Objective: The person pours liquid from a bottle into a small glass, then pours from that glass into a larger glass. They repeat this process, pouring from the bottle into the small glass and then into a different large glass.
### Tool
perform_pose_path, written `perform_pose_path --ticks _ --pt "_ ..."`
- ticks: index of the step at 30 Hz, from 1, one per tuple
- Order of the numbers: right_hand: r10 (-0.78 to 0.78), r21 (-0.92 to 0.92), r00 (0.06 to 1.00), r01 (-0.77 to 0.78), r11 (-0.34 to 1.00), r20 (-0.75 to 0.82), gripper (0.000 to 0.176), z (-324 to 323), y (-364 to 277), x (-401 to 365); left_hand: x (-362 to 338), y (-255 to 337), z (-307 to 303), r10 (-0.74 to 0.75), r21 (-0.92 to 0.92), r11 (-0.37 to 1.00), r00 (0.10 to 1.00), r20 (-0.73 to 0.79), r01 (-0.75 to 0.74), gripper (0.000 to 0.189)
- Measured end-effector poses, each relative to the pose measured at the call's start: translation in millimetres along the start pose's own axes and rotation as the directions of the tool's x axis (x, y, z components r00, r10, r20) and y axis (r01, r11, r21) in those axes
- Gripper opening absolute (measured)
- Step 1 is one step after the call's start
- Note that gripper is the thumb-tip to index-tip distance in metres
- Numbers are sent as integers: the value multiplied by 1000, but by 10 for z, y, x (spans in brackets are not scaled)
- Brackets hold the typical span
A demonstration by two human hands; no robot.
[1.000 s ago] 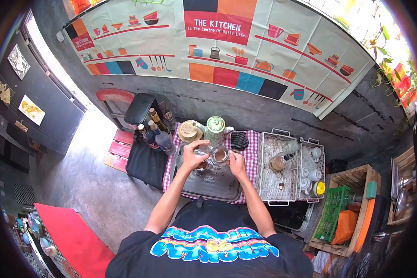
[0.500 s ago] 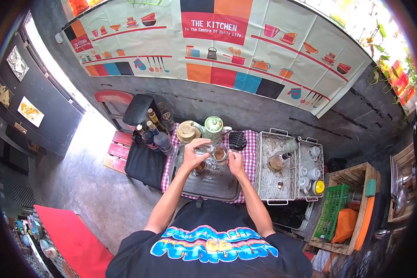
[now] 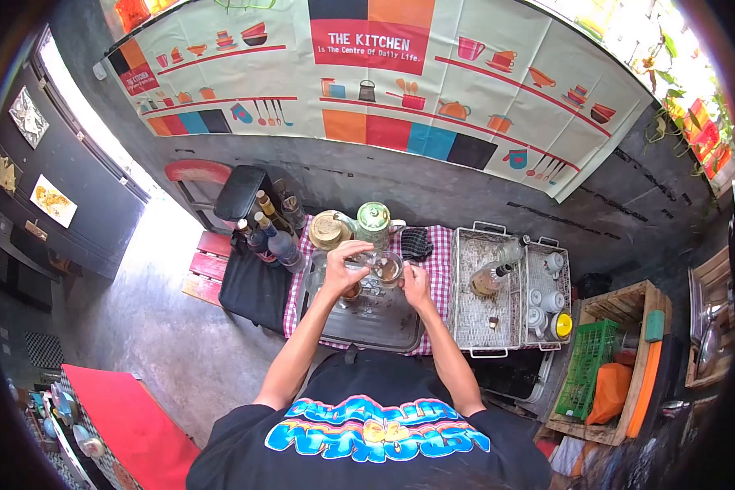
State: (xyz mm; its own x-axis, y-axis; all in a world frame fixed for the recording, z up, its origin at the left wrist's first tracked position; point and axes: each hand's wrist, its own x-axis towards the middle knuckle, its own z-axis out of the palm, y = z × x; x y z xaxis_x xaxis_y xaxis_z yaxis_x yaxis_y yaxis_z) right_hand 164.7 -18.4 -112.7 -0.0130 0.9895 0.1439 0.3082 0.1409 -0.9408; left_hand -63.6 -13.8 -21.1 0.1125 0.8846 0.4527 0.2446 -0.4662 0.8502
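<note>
A wall poster (image 3: 367, 73) printed with kitchenware hangs behind the table (image 3: 443, 282), which is covered in a red checked cloth. Two wire baskets (image 3: 488, 314) fill the table's right end. One holds a bottle (image 3: 490, 280) lying on its side and the other holds white cups (image 3: 550, 304), probably so that washed ware can drain. A metal tray (image 3: 376, 322) takes up the front middle of the table, likely to catch spills from what is handled above it. Dark bottles (image 3: 268, 233) stand crowded at the back left corner, and a green teapot (image 3: 373, 220) and a round lidded pot (image 3: 329, 230) stand along the back edge, all within reach but away from the hands.

Both hands meet over the back part of the tray. The left hand (image 3: 341, 268) has its fingers curled over a small clear glass (image 3: 361, 261), which seems tipped toward the glass mug (image 3: 388, 268) beside it. The mug holds brown liquid and sits just above the tray. The right hand (image 3: 417, 284) is closed against its right side, apparently steadying it by the handle. The exact finger placement there is too small to tell.
</note>
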Motion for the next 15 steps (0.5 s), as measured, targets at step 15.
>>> perform_pose_path --ticks 15 --pt "-7 47 1000 7 999 -4 52 -11 -64 -58 -11 23 27 23 39 999 1000 6 -23 44"
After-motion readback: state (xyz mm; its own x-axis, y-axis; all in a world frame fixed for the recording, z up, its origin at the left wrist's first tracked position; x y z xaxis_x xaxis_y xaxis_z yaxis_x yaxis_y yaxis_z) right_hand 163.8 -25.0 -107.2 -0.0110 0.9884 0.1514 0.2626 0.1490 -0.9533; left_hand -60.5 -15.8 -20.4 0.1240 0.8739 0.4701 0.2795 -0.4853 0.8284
